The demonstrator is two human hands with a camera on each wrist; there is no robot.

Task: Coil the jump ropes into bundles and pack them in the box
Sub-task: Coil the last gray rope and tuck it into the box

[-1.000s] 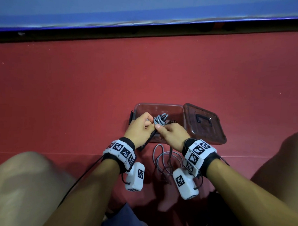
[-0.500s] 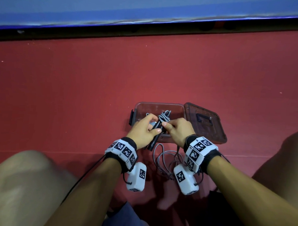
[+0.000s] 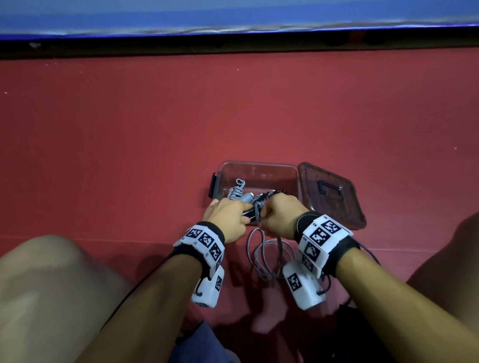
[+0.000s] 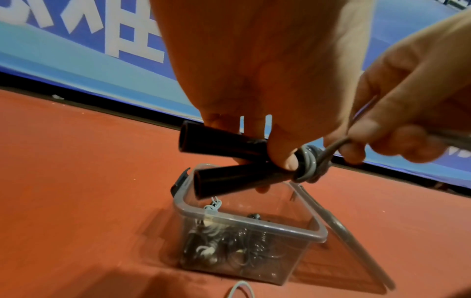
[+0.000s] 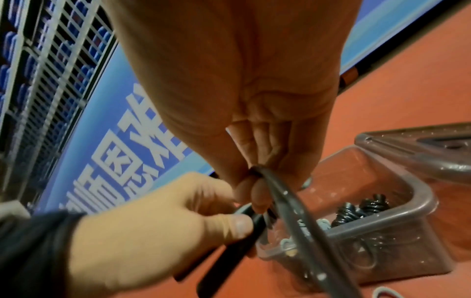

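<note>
My left hand (image 3: 228, 218) (image 4: 267, 145) grips the two black handles (image 4: 224, 159) of a jump rope side by side above the near edge of the clear plastic box (image 3: 261, 168) (image 4: 316, 236). Grey cord (image 4: 309, 163) is wound round the handles' far ends. My right hand (image 3: 279, 220) (image 5: 257, 187) pinches the grey cord (image 5: 288, 203) next to the handles. The rest of that cord lies in loose loops (image 3: 268, 256) on the floor between my wrists. Coiled grey and black rope bundles (image 3: 239, 192) (image 5: 362, 207) lie inside the box.
The box's dark lid (image 3: 331, 193) lies flat on the red floor just right of the box. My bare knees (image 3: 50, 283) flank the work area. A blue banner (image 3: 240, 11) with a dark base runs along the far edge of the floor.
Both hands have shifted toward me, off the middle of the box. The handles now lie more level in my left hand, and my right hand has pulled the cord back.
</note>
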